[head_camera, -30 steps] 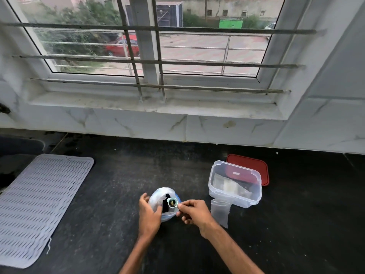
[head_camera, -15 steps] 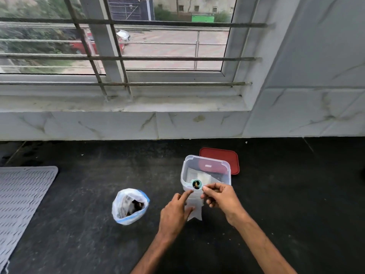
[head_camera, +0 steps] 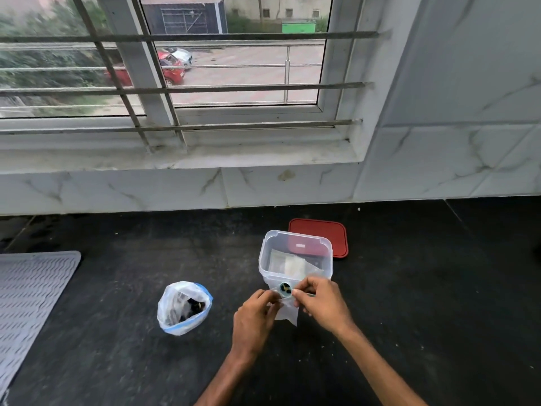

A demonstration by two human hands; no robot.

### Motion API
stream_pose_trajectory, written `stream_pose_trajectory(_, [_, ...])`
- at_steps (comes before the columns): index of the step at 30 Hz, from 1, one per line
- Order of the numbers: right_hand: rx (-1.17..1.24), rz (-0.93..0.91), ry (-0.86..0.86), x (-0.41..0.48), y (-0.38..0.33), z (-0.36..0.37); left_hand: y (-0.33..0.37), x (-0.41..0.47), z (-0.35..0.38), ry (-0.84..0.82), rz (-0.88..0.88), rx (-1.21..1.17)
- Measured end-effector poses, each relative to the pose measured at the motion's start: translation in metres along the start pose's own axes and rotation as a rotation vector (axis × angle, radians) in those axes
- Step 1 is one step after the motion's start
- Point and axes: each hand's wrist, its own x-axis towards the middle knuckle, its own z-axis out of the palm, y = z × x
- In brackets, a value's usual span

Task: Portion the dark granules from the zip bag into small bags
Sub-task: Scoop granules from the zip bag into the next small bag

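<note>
One short gap decided the coming tip: the teal scoop, loaded with dark granules, sat right at the mouth of the small bag, just in front of the clear container. The right hand pinched the scoop's handle between thumb and fingertips, fingers curled. The left hand pinched the bag's upper edge from the other side, apparently keeping the mouth open. The bag's long axis ran from that mouth down toward the person; whether its lower end touched the counter could not be told. The zip bag stood open well to the left, nearer the left hand.
</note>
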Motion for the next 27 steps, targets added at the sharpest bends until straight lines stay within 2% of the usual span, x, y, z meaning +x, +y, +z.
stream_pose_trajectory(4, [-0.347, -0.24, 0.068, 0.002, 0.005, 0.004, 0.001, -0.001, 0.002, 0.027, -0.04, -0.064])
stream_pose_trajectory(8, [-0.455, -0.31, 0.131, 0.003, 0.008, 0.008, 0.003, -0.002, 0.004, 0.05, -0.08, -0.093])
stream_pose_trajectory(12, [-0.369, -0.245, 0.13, 0.003, 0.011, 0.009, 0.004, -0.002, 0.004, 0.057, -0.097, -0.077])
stream_pose_trajectory(17, [-0.042, -0.07, 0.099, 0.008, 0.011, 0.007, 0.001, 0.0, 0.006, 0.031, -0.092, -0.052])
stream_pose_trajectory(22, [0.111, -0.001, 0.095, 0.007, 0.002, 0.007, 0.002, -0.001, -0.003, -0.006, -0.085, -0.059])
stream_pose_trajectory(25, [0.157, -0.04, 0.094, 0.003, -0.014, 0.009, -0.002, -0.003, -0.023, 0.117, -0.147, -0.041])
stream_pose_trajectory(27, [0.161, -0.095, 0.021, -0.001, -0.033, 0.021, -0.016, -0.001, -0.049, 0.336, -0.236, -0.088])
